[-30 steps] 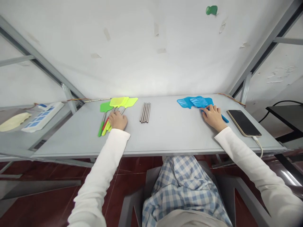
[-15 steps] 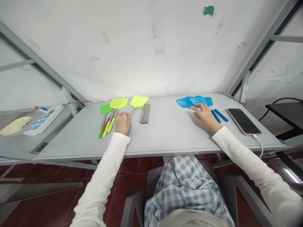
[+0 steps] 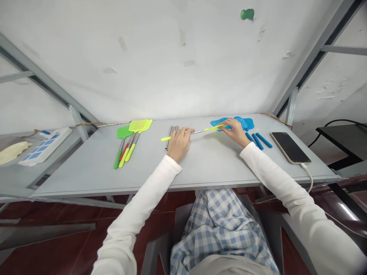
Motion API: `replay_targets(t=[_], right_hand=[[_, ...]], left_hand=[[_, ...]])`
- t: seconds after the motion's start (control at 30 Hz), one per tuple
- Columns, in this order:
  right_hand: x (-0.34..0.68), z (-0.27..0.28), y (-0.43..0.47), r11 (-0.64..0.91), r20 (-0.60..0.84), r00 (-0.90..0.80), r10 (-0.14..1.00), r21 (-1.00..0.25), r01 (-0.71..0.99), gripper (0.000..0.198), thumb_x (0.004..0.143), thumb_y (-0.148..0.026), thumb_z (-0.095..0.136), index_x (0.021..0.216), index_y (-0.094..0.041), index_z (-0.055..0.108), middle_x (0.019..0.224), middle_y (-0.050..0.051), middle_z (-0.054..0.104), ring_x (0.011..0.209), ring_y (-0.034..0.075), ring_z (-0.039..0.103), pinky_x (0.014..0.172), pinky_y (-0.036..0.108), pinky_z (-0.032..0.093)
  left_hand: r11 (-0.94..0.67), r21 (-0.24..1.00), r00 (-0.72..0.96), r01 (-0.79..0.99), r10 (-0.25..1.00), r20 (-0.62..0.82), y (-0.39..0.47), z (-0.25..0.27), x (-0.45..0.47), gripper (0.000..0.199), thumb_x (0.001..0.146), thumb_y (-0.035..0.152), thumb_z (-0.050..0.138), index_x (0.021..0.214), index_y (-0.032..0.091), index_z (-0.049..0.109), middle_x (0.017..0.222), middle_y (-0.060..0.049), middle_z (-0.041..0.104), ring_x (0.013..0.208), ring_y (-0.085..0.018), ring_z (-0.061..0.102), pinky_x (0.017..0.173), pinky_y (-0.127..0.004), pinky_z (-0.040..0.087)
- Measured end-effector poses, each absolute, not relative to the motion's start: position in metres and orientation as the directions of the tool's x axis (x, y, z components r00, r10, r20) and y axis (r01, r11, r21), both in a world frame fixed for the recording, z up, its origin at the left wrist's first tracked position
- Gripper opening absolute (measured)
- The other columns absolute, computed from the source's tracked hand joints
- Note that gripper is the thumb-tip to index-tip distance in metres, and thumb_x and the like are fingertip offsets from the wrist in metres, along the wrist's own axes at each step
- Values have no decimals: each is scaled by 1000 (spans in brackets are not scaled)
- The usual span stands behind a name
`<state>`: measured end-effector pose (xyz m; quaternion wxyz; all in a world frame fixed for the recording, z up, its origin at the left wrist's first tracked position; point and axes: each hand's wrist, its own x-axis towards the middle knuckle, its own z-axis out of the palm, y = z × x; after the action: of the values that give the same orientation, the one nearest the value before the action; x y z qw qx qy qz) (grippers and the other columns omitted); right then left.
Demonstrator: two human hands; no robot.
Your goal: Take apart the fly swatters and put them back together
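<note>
A yellow fly swatter (image 3: 197, 132) lies sideways between my hands, its yellow handle end out to the left and its head, seen nearly edge-on, to the right. My left hand (image 3: 180, 143) is closed around its shaft near the handle. The fingers of my right hand (image 3: 234, 131) pinch the head. Behind my left hand are several metal tubes (image 3: 172, 131), partly hidden by it. Blue swatter heads (image 3: 245, 123) lie overlapping behind my right hand. Three blue handles (image 3: 258, 141) rest just right of that hand.
Green and yellow fly swatters (image 3: 124, 132), one with a red handle, lie at the left of the grey table (image 3: 86, 172). A phone (image 3: 290, 148) with a white cable is at the right. A power strip (image 3: 47, 147) sits beyond the left edge.
My left hand has moved right with the yellow swatter, now turned sideways. My right hand has shifted left from the blue heads and grips the swatter's head. A third blue handle now shows.
</note>
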<state>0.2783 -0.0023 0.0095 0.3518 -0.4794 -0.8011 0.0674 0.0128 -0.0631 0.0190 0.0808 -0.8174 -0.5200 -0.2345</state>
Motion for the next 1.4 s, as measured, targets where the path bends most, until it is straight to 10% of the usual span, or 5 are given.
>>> replay_targets(t=[0.53, 0.87, 1.13, 1.4], right_hand=[[310, 9, 1, 566, 715, -300, 631, -159, 809, 28, 93, -34, 47, 92, -24, 73, 85, 8, 67, 78, 23, 50, 76, 40, 38], [294, 14, -20, 637, 612, -517, 598, 29, 771, 33, 95, -38, 44, 79, -21, 67, 101, 7, 69, 100, 23, 56, 88, 39, 36], [272, 8, -25, 613, 599, -568, 565, 156, 775, 33, 95, -24, 40, 124, -20, 54, 138, 10, 53, 133, 26, 42, 106, 44, 32], [266, 0, -24, 650, 569, -616, 544, 178, 739, 20, 92, -28, 47, 95, -20, 65, 128, 9, 61, 131, 26, 46, 108, 46, 34]], left_hand=[[-500, 32, 445, 866, 797, 408, -3, -10, 83, 34, 99, 33, 29, 120, 22, 54, 105, -9, 59, 93, -19, 58, 79, -31, 39], [-494, 43, 396, 868, 743, 539, -8, -17, 77, 27, 93, 29, 41, 106, 24, 65, 96, -8, 59, 87, -20, 54, 76, -32, 37], [-515, -11, 449, 857, 736, 506, -21, -12, 87, 27, 94, 26, 39, 104, 20, 63, 91, -8, 62, 87, -21, 56, 75, -32, 38], [-488, 40, 429, 872, 799, 421, -26, -7, 86, 29, 96, 27, 32, 96, 17, 59, 89, -8, 66, 83, -19, 62, 66, -30, 38]])
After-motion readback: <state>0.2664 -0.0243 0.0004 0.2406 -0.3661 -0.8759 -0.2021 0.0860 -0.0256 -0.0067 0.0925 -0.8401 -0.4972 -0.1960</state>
